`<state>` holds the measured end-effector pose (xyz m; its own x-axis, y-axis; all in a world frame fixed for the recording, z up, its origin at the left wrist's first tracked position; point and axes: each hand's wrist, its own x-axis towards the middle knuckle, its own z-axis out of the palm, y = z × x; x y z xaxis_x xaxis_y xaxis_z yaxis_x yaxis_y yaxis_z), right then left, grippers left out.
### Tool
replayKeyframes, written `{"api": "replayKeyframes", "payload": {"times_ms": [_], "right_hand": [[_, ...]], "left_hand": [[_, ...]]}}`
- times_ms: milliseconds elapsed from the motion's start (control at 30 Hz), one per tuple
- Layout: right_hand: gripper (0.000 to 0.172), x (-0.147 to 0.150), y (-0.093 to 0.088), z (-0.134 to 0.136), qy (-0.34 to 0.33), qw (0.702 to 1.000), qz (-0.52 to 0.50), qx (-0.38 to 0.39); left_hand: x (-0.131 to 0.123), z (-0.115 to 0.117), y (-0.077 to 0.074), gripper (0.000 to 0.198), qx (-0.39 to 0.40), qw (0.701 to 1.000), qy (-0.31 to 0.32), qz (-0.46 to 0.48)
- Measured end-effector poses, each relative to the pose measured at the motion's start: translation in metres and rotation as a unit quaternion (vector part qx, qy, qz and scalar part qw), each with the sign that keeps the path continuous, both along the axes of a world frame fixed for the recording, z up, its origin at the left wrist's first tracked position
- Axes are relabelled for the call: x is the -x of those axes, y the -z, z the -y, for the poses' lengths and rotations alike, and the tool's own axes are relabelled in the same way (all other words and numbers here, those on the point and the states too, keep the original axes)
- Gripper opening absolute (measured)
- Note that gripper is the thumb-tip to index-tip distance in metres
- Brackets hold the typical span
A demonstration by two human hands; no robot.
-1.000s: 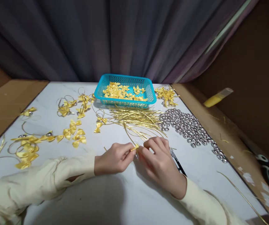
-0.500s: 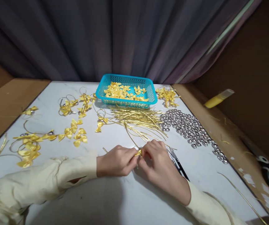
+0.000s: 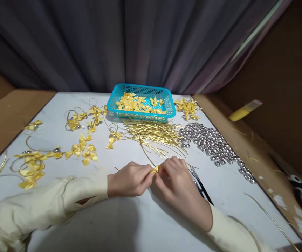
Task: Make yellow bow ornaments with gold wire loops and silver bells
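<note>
Both hands meet low in the middle of the white table (image 3: 145, 217). My left hand (image 3: 130, 179) and my right hand (image 3: 178, 182) pinch a small yellow ribbon bow (image 3: 155, 169) between their fingertips. A thin gold cord (image 3: 145, 154) runs from the bow up toward the pile of gold cords (image 3: 153, 133). Both hands are closed, with cream sleeves covering the wrists. Whether a bell hangs under the bow is hidden by the fingers.
A blue basket (image 3: 140, 113) of yellow bows stands at the back. Silver bells (image 3: 211, 141) lie heaped on the right. Finished bows with gold loops (image 3: 32, 164) are scattered left. Black scissors (image 3: 202, 185) lie beside my right hand. A yellow tube (image 3: 242, 110) rests on the brown ledge.
My right hand has drawn closer over the bow and the fingertips of both hands press tighter together. The bow has shifted slightly to the right and lower.
</note>
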<state>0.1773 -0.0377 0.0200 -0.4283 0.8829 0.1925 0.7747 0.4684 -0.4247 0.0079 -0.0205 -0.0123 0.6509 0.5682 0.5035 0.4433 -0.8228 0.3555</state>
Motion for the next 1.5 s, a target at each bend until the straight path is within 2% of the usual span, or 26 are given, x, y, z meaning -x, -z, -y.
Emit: {"api": "replayKeyframes", "payload": {"times_ms": [100,167,267,400,567,733,967,1133,1233,1367,1433,1500], "right_hand": [[0.018,0.001,0.0,0.002,0.002,1.0,-0.005,0.027],[0.017,0.002,-0.001,0.003,-0.012,1.0,-0.001,0.011],[0.014,0.0,-0.002,0.001,-0.046,0.998,0.003,-0.05],[0.012,-0.002,-0.002,-0.001,-0.059,0.991,-0.015,-0.123],[0.009,0.0,0.004,-0.002,-0.048,0.987,-0.029,-0.151],[0.007,0.002,0.007,-0.003,-0.013,0.985,-0.034,-0.169],[0.002,0.004,0.007,-0.007,0.001,0.97,0.052,-0.236],[0.017,0.002,0.008,-0.008,-0.022,0.944,0.121,-0.306],[0.018,0.0,0.007,-0.008,-0.029,0.938,0.143,-0.315],[0.013,0.001,0.006,-0.008,-0.036,0.947,0.119,-0.297],[0.014,0.002,0.007,-0.007,-0.018,0.967,0.07,-0.245],[0.015,0.004,0.009,-0.007,0.007,0.987,0.011,-0.158]], "left_hand": [[-0.001,0.001,0.0,0.026,-0.043,0.999,0.009,-0.024],[-0.002,0.001,-0.001,0.026,-0.025,0.999,0.007,-0.021],[0.0,-0.001,-0.003,0.023,0.06,0.998,-0.004,0.027],[0.0,-0.004,-0.006,0.023,0.196,0.975,-0.024,0.101],[-0.002,-0.005,-0.012,0.025,0.314,0.94,-0.042,0.13],[-0.003,-0.004,-0.015,0.029,0.389,0.908,-0.045,0.148],[-0.003,-0.004,-0.014,0.031,0.393,0.906,-0.055,0.147],[-0.002,-0.006,-0.01,0.029,0.407,0.898,-0.075,0.151],[-0.002,-0.007,-0.009,0.029,0.405,0.898,-0.086,0.146],[-0.003,-0.005,-0.01,0.03,0.377,0.913,-0.077,0.133],[-0.003,-0.003,-0.011,0.03,0.348,0.926,-0.065,0.133],[-0.003,-0.001,-0.012,0.028,0.323,0.935,-0.051,0.139]]}}
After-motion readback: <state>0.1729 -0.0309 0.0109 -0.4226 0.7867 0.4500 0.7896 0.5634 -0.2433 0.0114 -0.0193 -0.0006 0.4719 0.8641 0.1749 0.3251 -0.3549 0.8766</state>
